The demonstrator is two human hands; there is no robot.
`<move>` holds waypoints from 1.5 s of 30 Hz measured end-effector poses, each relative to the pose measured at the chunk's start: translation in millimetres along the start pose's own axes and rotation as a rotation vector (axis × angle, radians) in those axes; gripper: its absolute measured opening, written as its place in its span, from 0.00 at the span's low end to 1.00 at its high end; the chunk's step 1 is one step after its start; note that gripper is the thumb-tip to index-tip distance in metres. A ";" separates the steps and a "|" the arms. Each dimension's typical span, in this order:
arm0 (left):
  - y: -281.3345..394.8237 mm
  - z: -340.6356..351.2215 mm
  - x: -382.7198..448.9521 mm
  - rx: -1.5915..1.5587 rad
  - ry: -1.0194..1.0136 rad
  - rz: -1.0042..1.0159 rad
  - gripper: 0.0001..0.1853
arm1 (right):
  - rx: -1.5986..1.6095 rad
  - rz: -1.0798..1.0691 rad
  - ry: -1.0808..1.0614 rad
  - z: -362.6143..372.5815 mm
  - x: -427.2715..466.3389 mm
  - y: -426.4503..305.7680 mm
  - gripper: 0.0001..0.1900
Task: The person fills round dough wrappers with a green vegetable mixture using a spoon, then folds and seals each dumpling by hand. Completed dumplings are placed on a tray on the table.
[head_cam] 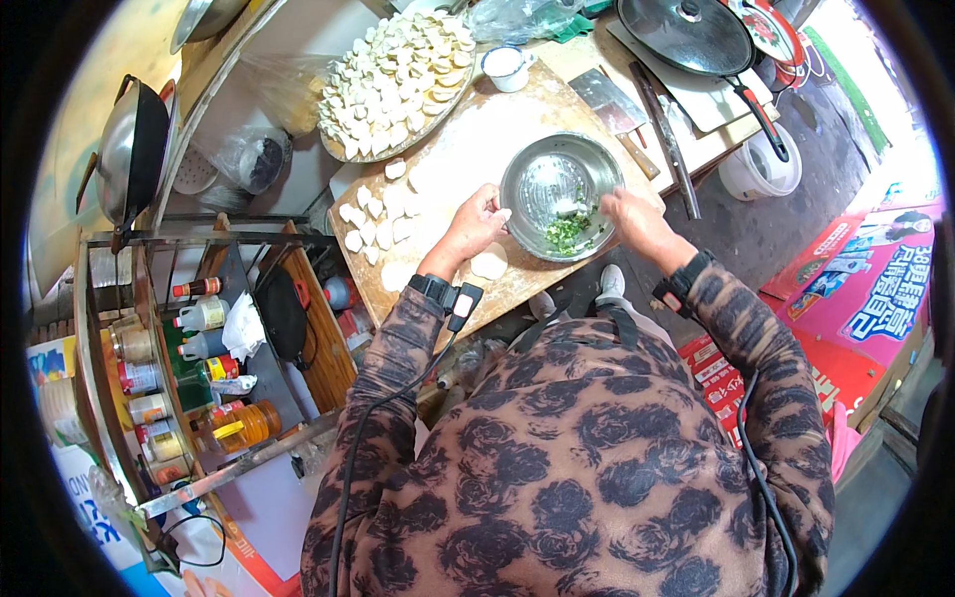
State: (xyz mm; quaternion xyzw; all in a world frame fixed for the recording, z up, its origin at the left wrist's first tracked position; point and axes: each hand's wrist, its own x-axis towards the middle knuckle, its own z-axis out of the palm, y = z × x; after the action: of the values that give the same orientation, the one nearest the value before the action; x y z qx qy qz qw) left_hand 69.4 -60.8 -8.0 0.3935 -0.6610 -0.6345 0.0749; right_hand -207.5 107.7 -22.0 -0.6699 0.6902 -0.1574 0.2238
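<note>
Green chopped filling (568,233) lies low in a round metal bowl (526,168), whose inner wall is smeared. My left hand (476,224) is curled at the bowl's left rim, thumb and fingertips close together with something pale at their tips. Whether it grips the rim is unclear. At the opposite rim, my right hand (638,224) has bent fingers over the edge; what they hold is hidden. A flat dough wrapper (489,262) lies just below my left hand on the floured wooden board (537,104). Several shaped dumplings (384,233) sit left of it.
A large round tray (358,159) heaped with dumplings stands at the back left, beside a white cup (506,71). A cleaver (608,101) and a dark bar (664,138) lie right. A lidded pan (686,37) is farther back. Shelves with bottles (254,425) stand left.
</note>
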 end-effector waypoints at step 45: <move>8.0 6.8 -3.2 0.007 0.075 -0.060 0.09 | 0.018 -0.066 -0.067 -10.9 0.8 -4.8 0.07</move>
State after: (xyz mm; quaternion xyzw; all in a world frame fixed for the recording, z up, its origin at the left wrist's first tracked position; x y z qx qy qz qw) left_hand 64.1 -54.5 -0.8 0.4373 -0.6478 -0.6187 0.0791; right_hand -209.1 105.8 -10.2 -0.6950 0.6585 -0.1483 0.2478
